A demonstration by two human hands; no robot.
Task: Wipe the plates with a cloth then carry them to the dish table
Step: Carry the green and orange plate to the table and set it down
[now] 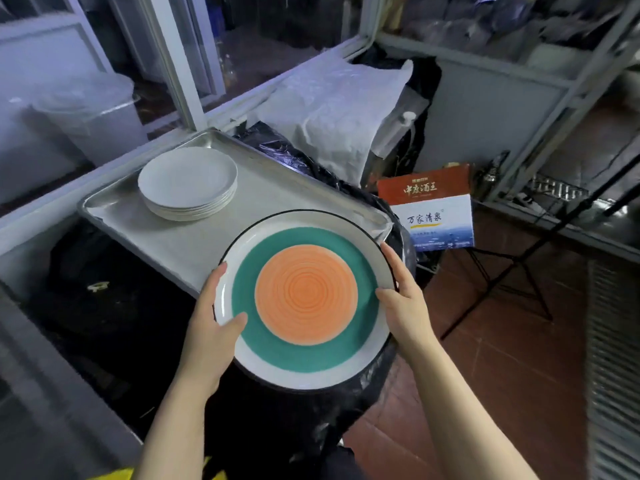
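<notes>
Presently held: one round ceramic plate with orange centre, teal ring, white border and thin black rim (306,303), carried level at near centre, its far edge overlapping the near right corner of a rectangular metal tray (270,188). Left hand (211,323) grips the left rim, thumb on top; right hand (403,303) grips the right rim likewise. Stack of plain white plates (188,183) stands at the tray's far left. Printed cardboard box (434,209) sits on the floor, far right.

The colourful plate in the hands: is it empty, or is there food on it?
Empty. The colourful plate shows its whole orange centre and green ring bare; left hand and right hand grip its rim.
</notes>
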